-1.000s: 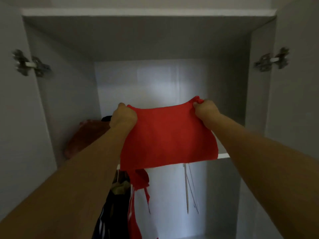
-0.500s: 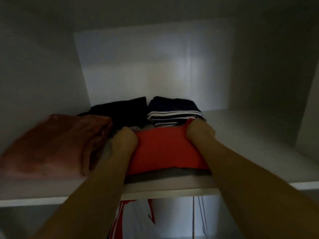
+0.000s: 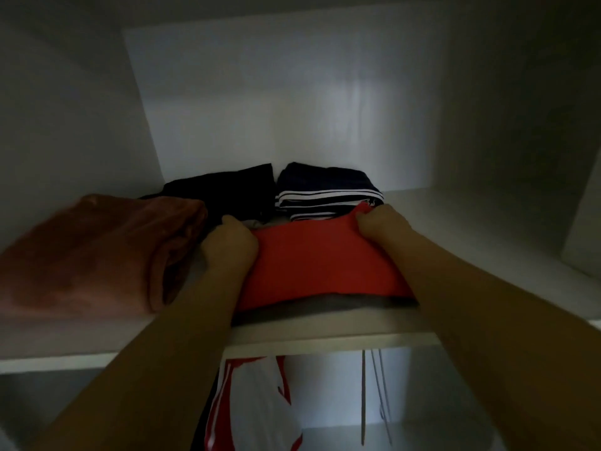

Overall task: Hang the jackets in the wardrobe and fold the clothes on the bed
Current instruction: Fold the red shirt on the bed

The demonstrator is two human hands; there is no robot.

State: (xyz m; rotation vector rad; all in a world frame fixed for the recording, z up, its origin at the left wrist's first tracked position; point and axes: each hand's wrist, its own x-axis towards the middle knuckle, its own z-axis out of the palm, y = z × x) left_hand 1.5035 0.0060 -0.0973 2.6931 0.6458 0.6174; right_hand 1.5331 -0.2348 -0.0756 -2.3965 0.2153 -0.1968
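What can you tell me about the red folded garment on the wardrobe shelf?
The folded red cloth garment is plain, matte and soft-looking, lying flat near the front of the white wardrobe shelf on top of a grey folded layer. The left hand grips its far left corner, the right hand pinches its far right corner. A navy white-striped folded garment sits just behind it.

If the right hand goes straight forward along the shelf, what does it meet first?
Most likely the folded navy garment with white stripes, directly beyond the right hand, which holds the red cloth. Depth is unclear; they may already touch.
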